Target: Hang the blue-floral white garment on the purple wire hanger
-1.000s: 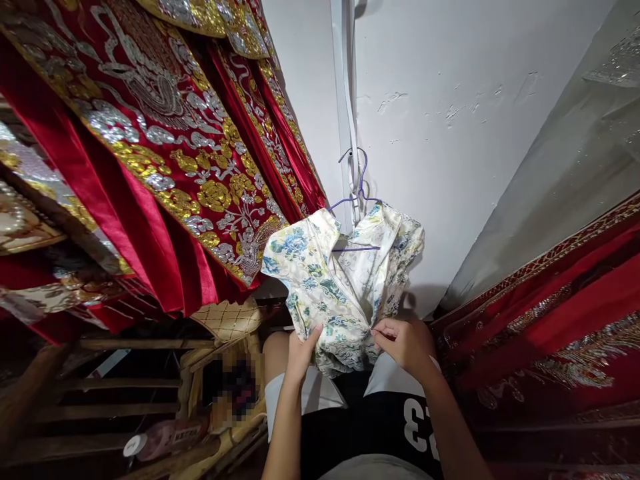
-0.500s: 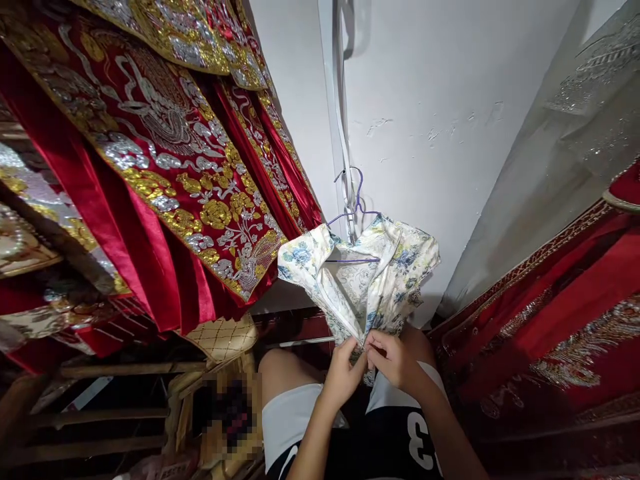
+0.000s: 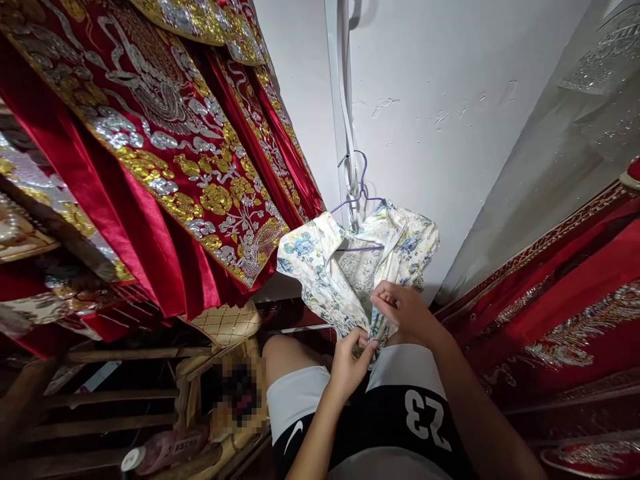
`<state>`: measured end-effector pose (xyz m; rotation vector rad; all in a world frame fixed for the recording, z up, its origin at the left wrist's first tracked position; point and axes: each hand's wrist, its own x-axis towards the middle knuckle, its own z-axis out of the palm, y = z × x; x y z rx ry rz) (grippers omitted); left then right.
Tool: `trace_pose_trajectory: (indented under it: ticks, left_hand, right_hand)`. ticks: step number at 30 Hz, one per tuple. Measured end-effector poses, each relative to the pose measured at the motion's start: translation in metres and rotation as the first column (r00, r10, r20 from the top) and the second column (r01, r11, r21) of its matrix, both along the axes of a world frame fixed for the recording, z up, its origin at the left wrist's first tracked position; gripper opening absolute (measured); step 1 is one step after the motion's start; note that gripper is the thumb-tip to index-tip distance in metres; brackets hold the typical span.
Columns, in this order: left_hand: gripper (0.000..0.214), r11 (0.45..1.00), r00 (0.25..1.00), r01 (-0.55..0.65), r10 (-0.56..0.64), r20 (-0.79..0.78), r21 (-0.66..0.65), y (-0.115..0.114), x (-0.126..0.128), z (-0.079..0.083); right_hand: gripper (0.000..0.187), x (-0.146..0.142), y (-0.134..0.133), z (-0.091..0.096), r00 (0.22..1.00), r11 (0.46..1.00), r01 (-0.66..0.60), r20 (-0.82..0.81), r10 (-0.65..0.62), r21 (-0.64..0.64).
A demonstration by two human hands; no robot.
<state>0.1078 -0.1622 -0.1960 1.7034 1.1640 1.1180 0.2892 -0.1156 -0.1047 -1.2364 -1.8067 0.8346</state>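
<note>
A white floral shirt [image 3: 320, 273] with blue flowers and short sleeves hangs with its collar and upper front open. Its purple hanger [image 3: 363, 175] is hooked at a white strap [image 3: 346, 100] by the wall. Low on the shirt's front, my left hand [image 3: 347, 363] pinches the front edges where they come together. My right hand [image 3: 405, 310] is higher, over the opening's right edge, its fingers curled together. What those fingers hold, if anything, is hidden.
Red garments with gold and silver embroidery [image 3: 215, 193] hang at the left, more beaded red cloth [image 3: 575, 320] at the right. A sheer covering [image 3: 545, 147] drapes behind it. A wooden rack [image 3: 110, 400] and a pink bottle [image 3: 165, 450] are at lower left.
My right hand has moved up and away from my left hand along the shirt's opening. My left hand stays pinched at the lower front. The view has shifted slightly.
</note>
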Motion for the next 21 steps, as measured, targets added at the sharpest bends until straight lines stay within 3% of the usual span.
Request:
trace_pose_trajectory:
  ticks: [3, 5, 8, 16, 21]
  left_hand:
    - [0.021, 0.996, 0.992, -0.076, 0.081, 0.098, -0.047, -0.005, 0.006, -0.002]
    - [0.024, 0.993, 0.986, -0.094, 0.103, 0.135, -0.068, -0.007, 0.01, -0.002]
    - [0.025, 0.996, 0.987, -0.073, 0.081, 0.142, -0.06, -0.009, 0.014, -0.001]
    - [0.028, 0.992, 0.988, -0.103, 0.11, 0.108, -0.068, -0.008, 0.013, -0.001]
    - [0.026, 0.996, 0.996, 0.015, -0.007, 0.09, -0.091, -0.008, 0.013, 0.002]
  right_hand:
    - [0.011, -0.003, -0.022, -0.031, 1.0, 0.991, 0.028, 0.0, -0.028, -0.13]
    - [0.017, -0.008, -0.036, -0.058, 0.995, 0.981, 0.054, -0.068, -0.067, -0.188]
    - [0.024, -0.016, -0.044, -0.085, 0.975, 0.98, 0.052, -0.203, -0.092, -0.192]
    - [0.028, -0.018, -0.036, -0.074, 0.966, 0.994, -0.016, -0.258, -0.012, -0.107]
    - [0.023, -0.005, -0.028, -0.072, 0.969, 0.977, 0.205, -0.152, -0.194, 0.061]
